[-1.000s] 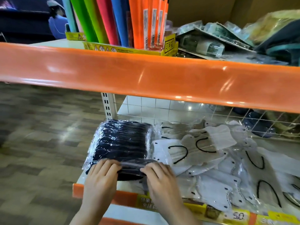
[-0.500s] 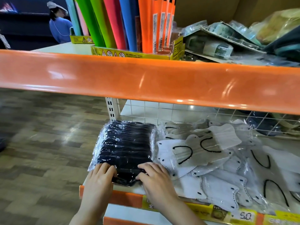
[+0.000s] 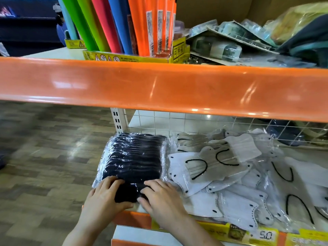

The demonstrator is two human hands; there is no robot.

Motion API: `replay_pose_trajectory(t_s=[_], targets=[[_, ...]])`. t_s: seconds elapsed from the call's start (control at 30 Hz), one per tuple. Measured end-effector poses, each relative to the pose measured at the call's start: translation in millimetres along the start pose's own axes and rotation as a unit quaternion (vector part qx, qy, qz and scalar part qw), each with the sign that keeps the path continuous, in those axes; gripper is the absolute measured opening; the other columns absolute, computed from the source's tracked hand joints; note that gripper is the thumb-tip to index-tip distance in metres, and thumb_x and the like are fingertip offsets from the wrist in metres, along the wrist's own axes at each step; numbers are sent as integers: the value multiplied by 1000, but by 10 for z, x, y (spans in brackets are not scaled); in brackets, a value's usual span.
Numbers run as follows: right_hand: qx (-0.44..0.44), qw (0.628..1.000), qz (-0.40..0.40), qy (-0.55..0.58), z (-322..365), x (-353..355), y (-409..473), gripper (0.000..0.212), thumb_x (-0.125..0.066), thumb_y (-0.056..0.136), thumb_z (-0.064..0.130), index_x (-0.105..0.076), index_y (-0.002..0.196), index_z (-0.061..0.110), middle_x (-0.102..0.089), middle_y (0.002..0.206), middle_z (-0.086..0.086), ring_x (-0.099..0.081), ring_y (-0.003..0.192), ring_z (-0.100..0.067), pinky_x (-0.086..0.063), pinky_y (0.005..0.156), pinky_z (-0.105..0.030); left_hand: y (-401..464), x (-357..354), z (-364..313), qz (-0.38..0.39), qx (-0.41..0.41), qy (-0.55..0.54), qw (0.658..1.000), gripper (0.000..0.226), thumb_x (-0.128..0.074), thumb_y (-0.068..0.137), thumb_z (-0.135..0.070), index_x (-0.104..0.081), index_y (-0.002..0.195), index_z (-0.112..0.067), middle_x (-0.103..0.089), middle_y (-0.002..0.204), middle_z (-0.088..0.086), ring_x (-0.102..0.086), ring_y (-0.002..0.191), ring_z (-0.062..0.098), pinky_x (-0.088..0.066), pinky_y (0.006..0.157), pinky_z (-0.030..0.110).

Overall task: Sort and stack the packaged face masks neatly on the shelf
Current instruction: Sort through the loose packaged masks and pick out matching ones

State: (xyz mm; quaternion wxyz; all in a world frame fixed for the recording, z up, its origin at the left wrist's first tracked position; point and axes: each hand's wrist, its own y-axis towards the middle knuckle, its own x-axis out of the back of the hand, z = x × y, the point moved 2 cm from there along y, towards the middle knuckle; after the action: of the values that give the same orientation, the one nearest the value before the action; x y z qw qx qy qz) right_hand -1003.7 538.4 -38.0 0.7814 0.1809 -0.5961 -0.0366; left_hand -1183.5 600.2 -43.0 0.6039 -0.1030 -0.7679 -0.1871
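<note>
Black packaged masks (image 3: 134, 157) sit stacked at the shelf's (image 3: 131, 218) left end, left hand (image 3: 104, 196) and right hand (image 3: 159, 197) gripping the nearest pack; white packs (image 3: 221, 174) remain unsorted alongside.

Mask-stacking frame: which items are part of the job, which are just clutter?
In the job:
- black mask stack, under both hands
- loose white masks
- left hand
- right hand
- lower shelf

Just lying about:
- coloured rolls on the upper shelf
- jumbled packets beside them

Both hands (image 3: 131, 197) have pushed the front black mask pack (image 3: 129, 189) back against its stack.
</note>
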Motion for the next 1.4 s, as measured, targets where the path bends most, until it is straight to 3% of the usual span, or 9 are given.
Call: replay_pose_trajectory(t_s=[0.13,0.27,0.37,0.63,0.97,1.1,1.23,1.3,1.4], targets=[[-5,1000,2,8,8,16,-48,35,-39,86,52,-71,91,38,-66,110,20,-60,101,-1,-50,81,-20,32,1,-30,26,3,40,999,79,-40,52,-81,-69,100,-24,-63,102,-3,-64,91,23,-54,63,41],[-2,1000,17,9,-5,8,-84,35,-40,86,50,-70,98,37,-64,120,16,-58,109,-3,-50,87,-22,74,-45,-234,-38,0,12,999,84,-18,84,-78,-68,98,-13,-65,99,9,-67,86,31,-54,65,44],[3,1000,17,0,-20,33,-111,34,-40,86,45,-70,96,32,-65,119,12,-58,112,-6,-49,94,-24,129,-74,-491,-72,-17,-29,997,83,-12,92,-68,-69,99,-7,-68,99,12,-69,83,31,-55,66,40],[-68,996,-57,-18,-356,368,-336,23,-46,86,34,-67,87,25,-65,105,8,-58,102,-11,-50,91,-26,251,-178,-1104,-90,-102,-90,987,41,-41,83,-36,-66,101,-8,-69,98,9,-69,84,29,-55,68,38],[-204,971,-105,-70,-1020,823,-808,32,-45,75,27,-68,98,23,-65,100,6,-62,90,-15,-52,78,-27,296,-265,-2074,-53,-235,-167,956,31,-46,79,-38,-61,104,-27,-66,100,-8,-62,93,15,-46,76,28],[-311,937,-107,-116,-1239,893,-1066,30,-51,74,25,-68,97,18,-65,100,0,-65,84,-22,-54,67,-33,226,-396,-2387,19,-295,-155,943,42,-46,78,-45,-68,105,-22,-66,107,-7,-63,100,15,-52,78,27],[-449,882,-65,-132,-1404,944,-1269,43,-84,54,20,-67,91,8,-66,86,-13,-66,73,-34,-54,52,-40,128,-516,-2593,76,-339,-113,931,61,-40,77,-65,-69,108,-22,-68,109,-5,-64,103,17,-49,83,29],[-469,872,-57,-128,-1485,936,-1336,47,-87,53,17,-67,92,2,-64,86,-19,-65,75,-39,-55,55,-44,119,-531,-2637,99,-354,-112,923,71,-25,87,-73,-69,109,-22,-68,111,-5,-64,104,17,-41,89,30],[-483,870,-72,-70,-1559,930,-1322,45,-79,70,11,-60,108,-5,-59,100,-24,-62,89,-42,-54,72,-45,146,-560,-2642,135,-362,-60,921,90,-12,80,-83,-65,118,-21,-65,120,1,-61,113,23,-47,95,38]])
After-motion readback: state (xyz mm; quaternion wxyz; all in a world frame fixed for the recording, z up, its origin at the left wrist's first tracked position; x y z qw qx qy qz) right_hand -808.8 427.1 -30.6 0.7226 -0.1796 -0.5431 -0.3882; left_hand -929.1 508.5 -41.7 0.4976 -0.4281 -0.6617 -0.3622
